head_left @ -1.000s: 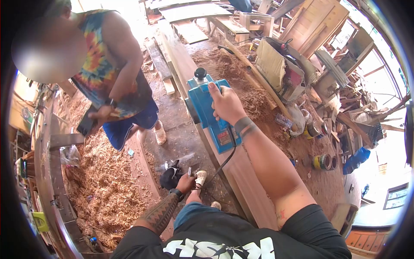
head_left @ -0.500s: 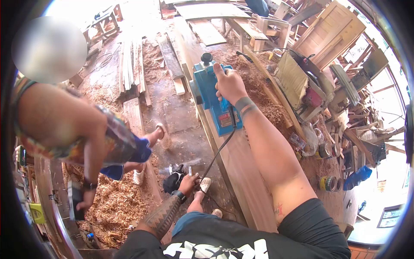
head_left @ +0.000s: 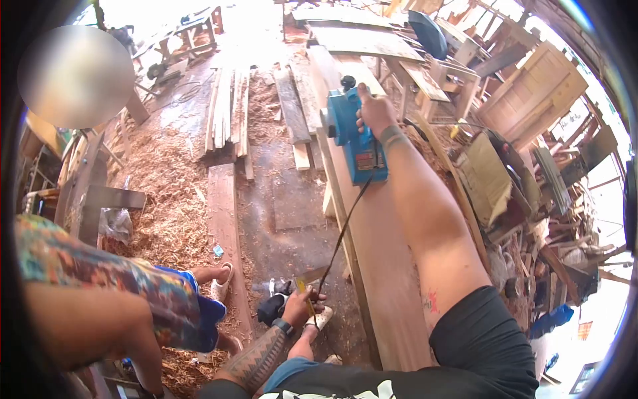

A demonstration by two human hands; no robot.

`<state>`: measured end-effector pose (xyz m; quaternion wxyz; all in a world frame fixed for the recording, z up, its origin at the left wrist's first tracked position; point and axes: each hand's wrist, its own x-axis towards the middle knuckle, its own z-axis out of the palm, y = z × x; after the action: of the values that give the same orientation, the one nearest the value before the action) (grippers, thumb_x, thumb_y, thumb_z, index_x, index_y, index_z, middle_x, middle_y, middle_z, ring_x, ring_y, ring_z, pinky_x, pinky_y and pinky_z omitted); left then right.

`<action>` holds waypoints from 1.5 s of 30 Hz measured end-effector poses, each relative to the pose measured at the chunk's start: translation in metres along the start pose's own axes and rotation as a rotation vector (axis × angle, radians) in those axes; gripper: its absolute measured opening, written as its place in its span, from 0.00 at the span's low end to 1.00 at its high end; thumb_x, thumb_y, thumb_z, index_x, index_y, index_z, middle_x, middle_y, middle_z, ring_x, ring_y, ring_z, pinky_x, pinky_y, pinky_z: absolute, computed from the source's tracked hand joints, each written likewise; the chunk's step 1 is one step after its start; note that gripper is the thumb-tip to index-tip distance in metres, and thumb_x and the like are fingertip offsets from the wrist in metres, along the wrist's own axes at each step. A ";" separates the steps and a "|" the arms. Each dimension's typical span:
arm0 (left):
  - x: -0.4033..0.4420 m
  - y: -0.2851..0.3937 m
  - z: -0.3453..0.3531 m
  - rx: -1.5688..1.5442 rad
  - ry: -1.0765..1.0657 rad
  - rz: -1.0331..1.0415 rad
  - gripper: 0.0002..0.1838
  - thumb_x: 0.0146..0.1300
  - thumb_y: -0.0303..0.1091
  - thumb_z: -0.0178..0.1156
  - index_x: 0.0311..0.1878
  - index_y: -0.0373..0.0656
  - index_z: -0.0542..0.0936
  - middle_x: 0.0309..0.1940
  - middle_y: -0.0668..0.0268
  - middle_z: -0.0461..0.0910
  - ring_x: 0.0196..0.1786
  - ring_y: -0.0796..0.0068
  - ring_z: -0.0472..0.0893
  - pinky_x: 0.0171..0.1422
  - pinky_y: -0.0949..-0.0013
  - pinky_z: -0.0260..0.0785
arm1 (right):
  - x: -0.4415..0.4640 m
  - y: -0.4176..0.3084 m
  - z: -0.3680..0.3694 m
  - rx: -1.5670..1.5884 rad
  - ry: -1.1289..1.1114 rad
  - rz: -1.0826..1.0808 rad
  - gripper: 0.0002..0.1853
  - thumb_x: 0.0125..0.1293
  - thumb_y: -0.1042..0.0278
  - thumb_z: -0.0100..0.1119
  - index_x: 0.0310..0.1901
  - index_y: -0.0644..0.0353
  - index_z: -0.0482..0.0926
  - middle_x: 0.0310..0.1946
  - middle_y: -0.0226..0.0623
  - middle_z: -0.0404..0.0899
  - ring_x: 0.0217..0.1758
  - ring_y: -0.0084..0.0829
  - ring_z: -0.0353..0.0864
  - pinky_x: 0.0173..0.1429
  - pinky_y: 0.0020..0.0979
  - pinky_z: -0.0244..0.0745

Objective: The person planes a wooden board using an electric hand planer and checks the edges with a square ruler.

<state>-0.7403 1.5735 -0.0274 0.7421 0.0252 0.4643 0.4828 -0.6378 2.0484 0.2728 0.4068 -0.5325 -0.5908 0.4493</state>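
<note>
A blue electric planer [head_left: 359, 136] rests on a long reddish plank [head_left: 382, 246]. My right hand [head_left: 377, 113] is wrapped round the planer's handle, arm stretched forward. Low in the middle, my left hand [head_left: 300, 307] is closed round a thin yellow and metal item [head_left: 304, 292], too small to name. The planer's dark cord [head_left: 340, 238] runs down past my left hand. Below that hand is my foot in a pale clog [head_left: 320, 318]. A black bundle [head_left: 271, 308] lies just left of my left hand.
Another person in a tie-dye shirt [head_left: 113, 279] stands close on the left. Wood shavings [head_left: 163, 199] cover the floor there. Loose boards [head_left: 227, 110] lie ahead. At the right are a wooden door panel [head_left: 531, 93], cardboard [head_left: 484, 179] and piled scrap wood.
The planer and my right hand have moved forward along the plank. The view has shifted, and the other person has come nearer on the left. My left hand keeps its hold.
</note>
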 end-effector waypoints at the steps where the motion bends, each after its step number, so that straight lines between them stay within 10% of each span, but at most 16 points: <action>1: -0.002 0.004 0.003 -0.058 0.007 0.002 0.17 0.88 0.45 0.55 0.58 0.38 0.76 0.52 0.46 0.89 0.37 0.53 0.91 0.44 0.51 0.88 | 0.015 -0.001 0.006 -0.020 0.014 -0.004 0.39 0.83 0.34 0.58 0.35 0.73 0.79 0.23 0.42 0.82 0.20 0.34 0.85 0.23 0.38 0.81; 11: -0.019 0.002 0.005 -0.254 -0.114 -0.064 0.13 0.88 0.42 0.55 0.56 0.41 0.78 0.55 0.46 0.87 0.58 0.43 0.90 0.70 0.42 0.81 | 0.149 -0.001 0.051 0.060 -0.027 -0.126 0.39 0.81 0.33 0.60 0.36 0.73 0.82 0.22 0.42 0.81 0.18 0.33 0.83 0.20 0.38 0.77; 15: -0.046 0.024 0.015 -0.006 -0.059 -0.123 0.12 0.87 0.41 0.59 0.56 0.41 0.79 0.49 0.50 0.90 0.56 0.50 0.90 0.62 0.52 0.83 | 0.124 -0.011 0.043 0.101 -0.005 -0.209 0.30 0.77 0.41 0.71 0.39 0.70 0.82 0.22 0.37 0.80 0.18 0.29 0.82 0.19 0.35 0.74; 19: -0.005 -0.042 -0.094 0.194 -0.185 -0.057 0.17 0.86 0.47 0.61 0.59 0.40 0.82 0.46 0.57 0.90 0.49 0.64 0.90 0.52 0.58 0.83 | 0.019 -0.028 0.002 0.278 0.035 -0.343 0.15 0.72 0.60 0.78 0.46 0.62 0.83 0.27 0.31 0.81 0.18 0.23 0.77 0.21 0.30 0.71; 22: -0.018 -0.029 -0.144 0.934 -0.026 0.005 0.21 0.84 0.49 0.61 0.58 0.39 0.86 0.38 0.64 0.91 0.40 0.68 0.89 0.49 0.59 0.81 | -0.106 -0.040 -0.054 0.215 0.066 -0.344 0.13 0.69 0.67 0.77 0.47 0.63 0.83 0.28 0.31 0.82 0.20 0.22 0.78 0.23 0.29 0.71; 27: -0.032 -0.008 -0.232 1.547 0.110 0.005 0.29 0.76 0.55 0.60 0.60 0.36 0.87 0.46 0.41 0.91 0.58 0.37 0.89 0.65 0.41 0.78 | -0.280 -0.040 -0.154 0.188 0.054 -0.111 0.08 0.69 0.76 0.70 0.46 0.68 0.82 0.29 0.34 0.83 0.21 0.25 0.80 0.25 0.29 0.76; 28: -0.029 -0.022 -0.265 1.580 0.083 0.284 0.24 0.75 0.51 0.61 0.56 0.38 0.90 0.43 0.43 0.92 0.55 0.38 0.90 0.62 0.42 0.81 | -0.303 -0.041 -0.165 0.173 0.071 -0.108 0.08 0.68 0.76 0.69 0.46 0.68 0.82 0.30 0.35 0.83 0.21 0.25 0.80 0.25 0.28 0.77; 31: -0.045 -0.010 -0.283 1.573 0.270 -0.300 0.20 0.68 0.46 0.64 0.44 0.37 0.93 0.41 0.44 0.92 0.47 0.42 0.93 0.53 0.45 0.84 | -0.380 -0.040 -0.191 0.123 0.124 0.003 0.09 0.67 0.78 0.68 0.47 0.69 0.82 0.30 0.37 0.83 0.22 0.25 0.81 0.26 0.28 0.79; 39: -0.033 0.004 -0.266 1.690 0.061 -0.516 0.26 0.68 0.53 0.63 0.53 0.40 0.92 0.51 0.46 0.92 0.57 0.48 0.91 0.62 0.48 0.82 | -0.527 -0.036 -0.249 0.141 0.341 0.020 0.13 0.66 0.77 0.70 0.50 0.69 0.81 0.30 0.38 0.83 0.20 0.26 0.79 0.24 0.29 0.79; 45: -0.050 0.001 -0.233 1.665 0.041 -0.154 0.23 0.68 0.48 0.63 0.49 0.35 0.91 0.45 0.42 0.92 0.52 0.41 0.92 0.58 0.46 0.83 | -0.621 -0.024 -0.281 0.105 0.398 -0.045 0.14 0.73 0.69 0.73 0.52 0.68 0.80 0.32 0.37 0.82 0.21 0.25 0.79 0.22 0.27 0.76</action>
<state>-0.9123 1.4413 -0.1253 0.5033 0.5247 0.6831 -0.0698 -0.3113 1.4572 0.3689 0.5526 -0.5756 -0.4862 0.3563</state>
